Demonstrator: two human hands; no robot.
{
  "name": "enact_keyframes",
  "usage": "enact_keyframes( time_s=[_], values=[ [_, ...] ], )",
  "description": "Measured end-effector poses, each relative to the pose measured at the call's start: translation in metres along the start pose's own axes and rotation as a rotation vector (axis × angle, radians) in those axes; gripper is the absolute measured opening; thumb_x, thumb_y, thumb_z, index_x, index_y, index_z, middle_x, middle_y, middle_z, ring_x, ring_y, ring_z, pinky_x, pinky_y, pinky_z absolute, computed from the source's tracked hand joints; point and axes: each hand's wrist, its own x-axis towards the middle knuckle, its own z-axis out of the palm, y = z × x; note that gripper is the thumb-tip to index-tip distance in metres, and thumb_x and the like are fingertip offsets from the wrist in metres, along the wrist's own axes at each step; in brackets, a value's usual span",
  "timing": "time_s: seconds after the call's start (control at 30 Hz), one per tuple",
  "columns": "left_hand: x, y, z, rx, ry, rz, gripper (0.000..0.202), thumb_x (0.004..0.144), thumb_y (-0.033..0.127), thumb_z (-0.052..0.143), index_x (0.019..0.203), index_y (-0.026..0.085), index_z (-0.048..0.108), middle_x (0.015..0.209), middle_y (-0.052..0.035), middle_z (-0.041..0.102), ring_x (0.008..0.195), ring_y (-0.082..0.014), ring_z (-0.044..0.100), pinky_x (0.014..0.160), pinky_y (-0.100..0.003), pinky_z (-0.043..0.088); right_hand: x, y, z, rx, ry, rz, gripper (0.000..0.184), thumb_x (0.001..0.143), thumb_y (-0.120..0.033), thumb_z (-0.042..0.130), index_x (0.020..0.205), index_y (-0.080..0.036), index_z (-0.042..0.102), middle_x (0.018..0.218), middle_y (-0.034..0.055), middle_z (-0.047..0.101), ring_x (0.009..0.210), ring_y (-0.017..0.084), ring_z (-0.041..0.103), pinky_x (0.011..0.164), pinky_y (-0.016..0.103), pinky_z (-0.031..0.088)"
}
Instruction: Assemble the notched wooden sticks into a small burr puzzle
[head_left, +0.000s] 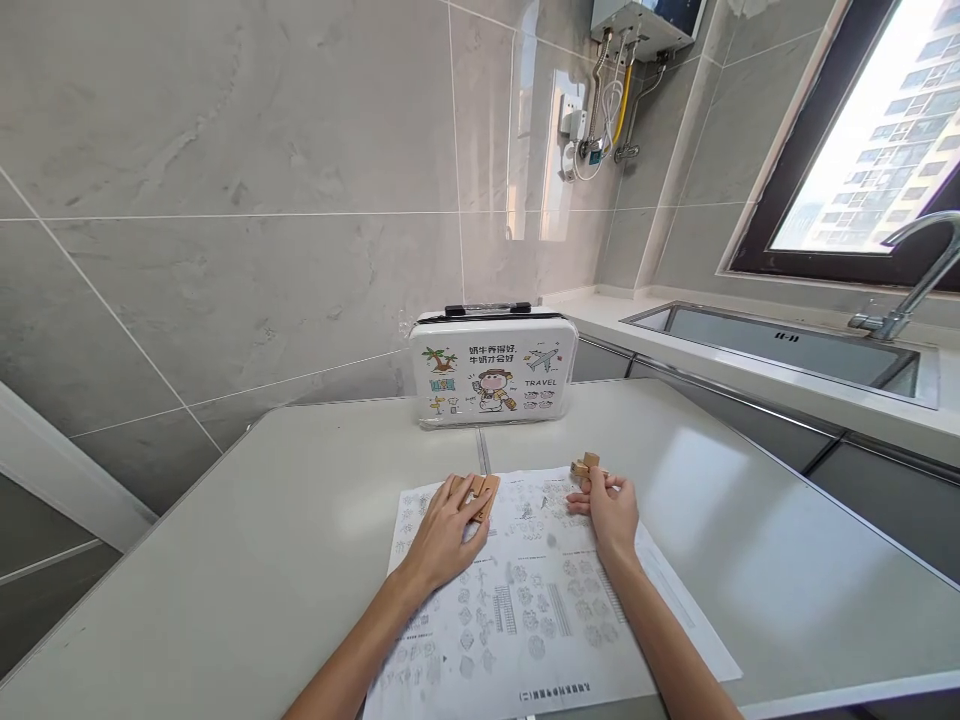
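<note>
My left hand (448,530) rests over a small flat wooden puzzle board (490,487), fingers across its top and thumb along its near edge. The board has cut-out gaps; my fingers cover part of it. To the right, my right hand (613,510) is closed, with index finger and thumb at a small cluster of wooden puzzle pieces (586,464). How many pieces it holds I cannot make out. Under both hands lies a large printed sheet (517,610) with rows of small grey drawings and text. A second white sheet (694,625) shows beneath its right edge.
The papers lie on a pale table (315,500). At its back stands a white cartoon-printed case (450,350) with a black handle, against the tiled wall (262,290). Along the right run a counter with a sink (750,335), a faucet (900,315) and a window (870,130).
</note>
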Motion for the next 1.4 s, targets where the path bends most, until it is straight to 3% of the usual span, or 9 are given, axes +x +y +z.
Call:
enact_keyframes(
  time_s=[0.2, 0.37, 0.53, 0.67, 0.8, 0.93, 1.17, 1.27, 1.4],
  values=[
    [0.003, 0.01, -0.011, -0.022, 0.035, 0.033, 0.058, 0.097, 0.04, 0.067, 0.153, 0.034, 0.055, 0.159, -0.0077, 0.055, 0.147, -0.0342, 0.05, 0.12, -0.054, 0.046, 0.0, -0.001, -0.003, -0.17, 0.042, -0.064, 0.044, 0.091, -0.061, 0.068, 0.085, -0.028, 0.039, 0.053, -0.0072, 0.066, 0.04, 0.021, 0.066, 0.051, 0.032, 0.053],
    [0.007, 0.005, -0.016, 0.04, 0.169, -0.096, 0.029, 0.104, 0.039, 0.053, 0.126, 0.023, 0.063, 0.129, -0.0115, 0.068, 0.119, -0.0297, 0.065, 0.102, -0.049, 0.053, -0.013, -0.007, -0.002, -0.28, 0.024, -0.208, 0.038, 0.099, -0.054, 0.057, 0.078, -0.029, 0.037, 0.045, -0.0077, 0.055, 0.042, 0.02, 0.053, 0.059, 0.034, 0.045],
    [0.008, -0.004, -0.021, 0.154, 0.23, -0.185, 0.028, 0.105, 0.044, 0.049, 0.094, 0.022, 0.062, 0.098, -0.0092, 0.066, 0.092, -0.0293, 0.061, 0.083, -0.046, 0.05, -0.033, -0.01, 0.012, -0.338, -0.237, -0.388, 0.035, 0.099, -0.054, 0.055, 0.078, -0.029, 0.042, 0.064, -0.0019, 0.058, 0.055, 0.021, 0.053, 0.059, 0.034, 0.044],
    [0.007, -0.005, -0.022, 0.234, 0.203, -0.197, 0.036, 0.103, 0.05, 0.053, 0.079, 0.023, 0.059, 0.084, -0.0077, 0.064, 0.084, -0.0294, 0.057, 0.079, -0.046, 0.046, -0.052, -0.005, 0.028, -0.401, -0.47, -0.515, 0.021, 0.085, -0.041, 0.075, 0.093, -0.027, 0.062, 0.094, 0.0063, 0.069, 0.09, 0.029, 0.064, 0.082, 0.042, 0.052],
    [0.006, -0.003, -0.019, 0.286, 0.178, -0.202, 0.043, 0.104, 0.051, 0.05, 0.071, 0.024, 0.056, 0.078, -0.0077, 0.063, 0.082, -0.0297, 0.056, 0.079, -0.046, 0.044, -0.063, 0.007, 0.041, -0.554, -0.59, -0.721, 0.059, 0.078, -0.033, 0.083, 0.132, -0.027, 0.058, 0.128, 0.0141, 0.063, 0.121, 0.04, 0.057, 0.102, 0.058, 0.051],
    [0.007, -0.002, -0.019, 0.283, 0.143, -0.206, 0.042, 0.105, 0.049, 0.047, 0.072, 0.024, 0.056, 0.077, -0.0069, 0.067, 0.079, -0.0285, 0.059, 0.08, -0.044, 0.043, -0.062, 0.016, 0.048, -0.61, -0.636, -0.77, 0.07, 0.075, -0.028, 0.084, 0.139, -0.029, 0.054, 0.131, 0.0149, 0.063, 0.122, 0.043, 0.058, 0.102, 0.063, 0.051],
    [0.012, 0.001, -0.036, -0.273, 0.029, -0.477, 0.043, 0.106, 0.057, 0.043, 0.081, 0.025, 0.057, 0.069, 0.0022, 0.062, 0.059, -0.0183, 0.054, 0.06, -0.029, 0.037, -0.036, -0.009, 0.045, -0.539, -0.733, -0.578, 0.056, 0.079, -0.034, 0.084, 0.129, -0.029, 0.06, 0.131, 0.0124, 0.066, 0.121, 0.04, 0.061, 0.102, 0.056, 0.053],
    [0.011, 0.003, -0.04, -0.637, -0.047, -0.533, 0.05, 0.103, 0.068, 0.044, 0.082, 0.024, 0.054, 0.061, 0.0055, 0.046, 0.054, -0.0135, 0.038, 0.054, -0.026, 0.031, -0.032, -0.019, 0.045, -0.397, -0.843, -0.415, 0.053, 0.087, -0.041, 0.079, 0.135, -0.031, 0.06, 0.139, 0.0101, 0.065, 0.122, 0.035, 0.062, 0.1, 0.049, 0.055],
    [0.006, 0.003, -0.041, -1.1, -0.192, -0.587, 0.054, 0.097, 0.075, 0.053, 0.084, 0.023, 0.046, 0.066, 0.009, 0.031, 0.052, -0.0085, 0.02, 0.047, -0.022, 0.02, -0.036, -0.018, 0.05, -0.199, -1.03, -0.328, 0.063, 0.09, -0.043, 0.079, 0.147, -0.032, 0.054, 0.153, 0.0103, 0.055, 0.132, 0.033, 0.057, 0.105, 0.046, 0.052]
  ],
)
